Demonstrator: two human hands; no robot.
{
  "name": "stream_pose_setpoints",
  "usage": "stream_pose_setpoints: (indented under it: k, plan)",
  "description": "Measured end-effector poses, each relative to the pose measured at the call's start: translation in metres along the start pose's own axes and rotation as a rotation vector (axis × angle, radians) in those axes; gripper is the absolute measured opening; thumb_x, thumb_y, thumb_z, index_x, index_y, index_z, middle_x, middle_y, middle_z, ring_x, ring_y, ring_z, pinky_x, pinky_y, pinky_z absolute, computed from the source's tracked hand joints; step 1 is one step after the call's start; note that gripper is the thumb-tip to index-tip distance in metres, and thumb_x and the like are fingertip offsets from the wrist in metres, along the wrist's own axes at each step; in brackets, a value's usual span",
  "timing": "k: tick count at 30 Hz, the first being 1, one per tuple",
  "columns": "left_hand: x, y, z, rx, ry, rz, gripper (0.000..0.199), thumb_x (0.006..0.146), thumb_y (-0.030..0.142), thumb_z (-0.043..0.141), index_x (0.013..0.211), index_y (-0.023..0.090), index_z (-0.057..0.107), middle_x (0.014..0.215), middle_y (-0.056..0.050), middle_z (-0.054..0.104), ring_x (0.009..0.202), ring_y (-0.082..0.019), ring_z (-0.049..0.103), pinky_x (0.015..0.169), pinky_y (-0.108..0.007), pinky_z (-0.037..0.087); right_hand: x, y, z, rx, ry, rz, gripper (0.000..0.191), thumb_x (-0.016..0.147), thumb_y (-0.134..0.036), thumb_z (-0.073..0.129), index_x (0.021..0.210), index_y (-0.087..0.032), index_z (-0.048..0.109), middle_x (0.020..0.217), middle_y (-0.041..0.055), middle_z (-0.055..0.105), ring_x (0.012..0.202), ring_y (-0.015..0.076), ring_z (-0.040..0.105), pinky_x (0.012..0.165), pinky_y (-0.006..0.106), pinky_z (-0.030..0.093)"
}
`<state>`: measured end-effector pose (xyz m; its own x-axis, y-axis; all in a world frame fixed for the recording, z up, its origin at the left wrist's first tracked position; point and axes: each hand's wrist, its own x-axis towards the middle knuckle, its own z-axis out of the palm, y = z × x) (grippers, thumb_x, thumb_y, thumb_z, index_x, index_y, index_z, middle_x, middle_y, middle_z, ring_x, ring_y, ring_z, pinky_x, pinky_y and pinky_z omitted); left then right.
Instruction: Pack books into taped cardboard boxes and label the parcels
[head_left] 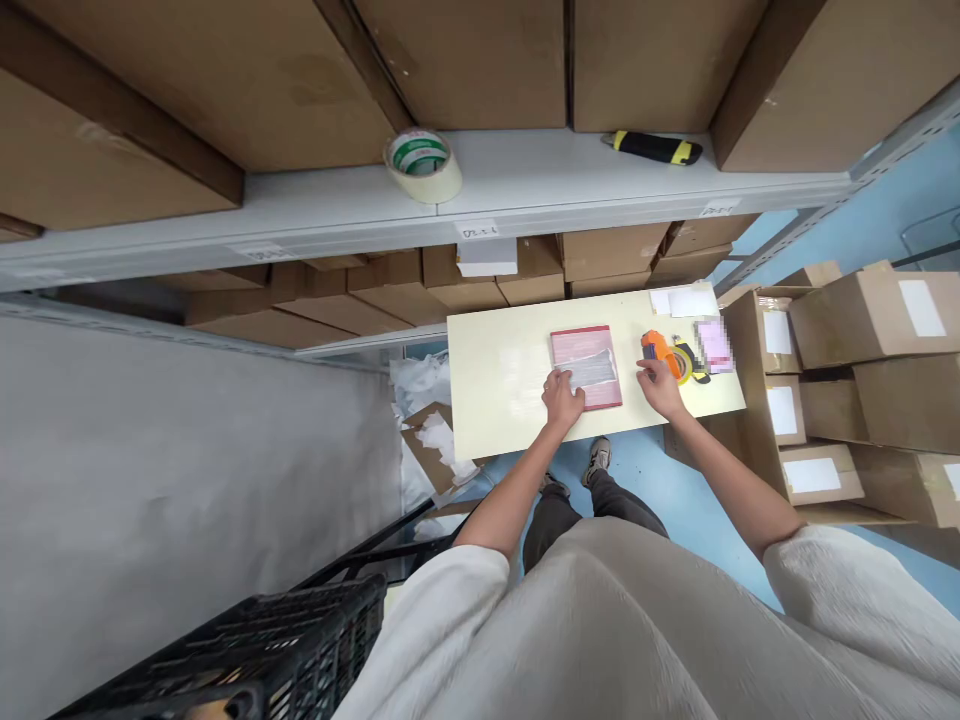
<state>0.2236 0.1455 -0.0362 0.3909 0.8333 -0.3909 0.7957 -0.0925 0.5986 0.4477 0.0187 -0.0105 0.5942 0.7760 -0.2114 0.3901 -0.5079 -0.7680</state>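
Note:
On the cream table point(495, 380) lies a flat pink item with a red border point(587, 340). A thin grey, shiny plastic packet point(596, 370) rests on top of it. My left hand point(564, 402) is at the packet's left end, its fingers and thumb closed on that edge. Farther right, my right hand point(660, 390) has its fingers drawn together just beside an orange tape dispenser point(656, 345). Whatever is in those fingertips is too small to make out. Beside the dispenser sits a yellow tape roll point(684, 362).
Above the table runs a grey shelf point(525, 165) with cardboard boxes, a tape roll point(424, 165) and a black-yellow utility knife point(654, 148). Labelled cartons point(862, 400) stack at the right. A black crate point(322, 640) stands lower left, near scrap paper point(439, 435).

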Motion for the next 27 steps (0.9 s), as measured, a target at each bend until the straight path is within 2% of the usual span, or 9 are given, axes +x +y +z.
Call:
stream_pose_setpoints:
  k: [3,5,8,12,15,21,27]
  plan:
    - [-0.005,0.023,0.012,0.016,-0.047,0.116,0.048,0.095,0.023,0.062,0.142,0.027,0.064,0.164,-0.013,0.051,0.154,-0.034,0.047,0.126,-0.053,0.043,0.007,0.026,-0.048,-0.11,0.099,0.039,0.038,0.094,-0.036,0.055,0.123,-0.02,0.074,0.131,0.0165,0.073,0.114,0.0327,0.068,0.107,0.052,0.054]
    - [-0.008,0.038,0.022,0.021,-0.098,0.169,0.047,0.095,0.022,0.062,0.142,0.027,0.065,0.164,-0.012,0.052,0.154,-0.034,0.047,0.126,-0.053,0.043,0.014,0.047,-0.074,-0.227,0.102,0.087,0.04,0.093,-0.032,0.054,0.124,-0.018,0.074,0.127,0.018,0.074,0.113,0.0338,0.067,0.106,0.052,0.053]
    - [-0.013,0.053,0.036,0.047,-0.168,0.212,0.047,0.095,0.022,0.061,0.141,0.026,0.065,0.164,-0.012,0.053,0.154,-0.034,0.048,0.125,-0.053,0.045,0.024,0.072,-0.096,-0.424,0.08,0.153,0.044,0.089,-0.027,0.056,0.128,-0.016,0.074,0.131,0.0201,0.072,0.121,0.038,0.063,0.109,0.055,0.048]
    - [-0.016,0.056,0.046,0.113,-0.294,0.269,0.044,0.096,0.02,0.057,0.139,0.026,0.065,0.158,-0.01,0.059,0.151,-0.031,0.051,0.126,-0.051,0.045,0.034,0.091,-0.097,-0.579,0.008,0.13,0.052,0.086,-0.021,0.059,0.137,-0.014,0.07,0.141,0.023,0.068,0.131,0.0448,0.055,0.109,0.06,0.042]
    - [-0.016,0.051,0.048,0.159,-0.347,0.325,0.042,0.095,0.016,0.056,0.135,0.026,0.067,0.153,-0.01,0.064,0.149,-0.029,0.054,0.126,-0.048,0.045,0.041,0.096,-0.09,-0.614,-0.037,0.092,0.054,0.086,-0.017,0.059,0.139,-0.014,0.069,0.14,0.0248,0.068,0.131,0.0463,0.052,0.109,0.061,0.039]
    - [-0.011,0.044,0.051,0.168,-0.326,0.345,0.038,0.095,0.016,0.059,0.131,0.023,0.07,0.152,-0.012,0.066,0.149,-0.029,0.055,0.129,-0.046,0.043,0.05,0.104,-0.084,-0.681,-0.066,0.058,0.04,0.092,-0.017,0.053,0.129,-0.013,0.068,0.13,0.0258,0.07,0.124,0.0427,0.052,0.104,0.054,0.038]
    - [-0.009,0.041,0.052,0.21,-0.332,0.37,0.036,0.097,0.017,0.056,0.13,0.021,0.071,0.151,-0.011,0.067,0.146,-0.028,0.059,0.127,-0.044,0.046,0.051,0.103,-0.086,-0.811,-0.111,0.046,0.037,0.093,-0.019,0.053,0.127,-0.011,0.063,0.119,0.0254,0.073,0.111,0.0389,0.056,0.096,0.047,0.036]
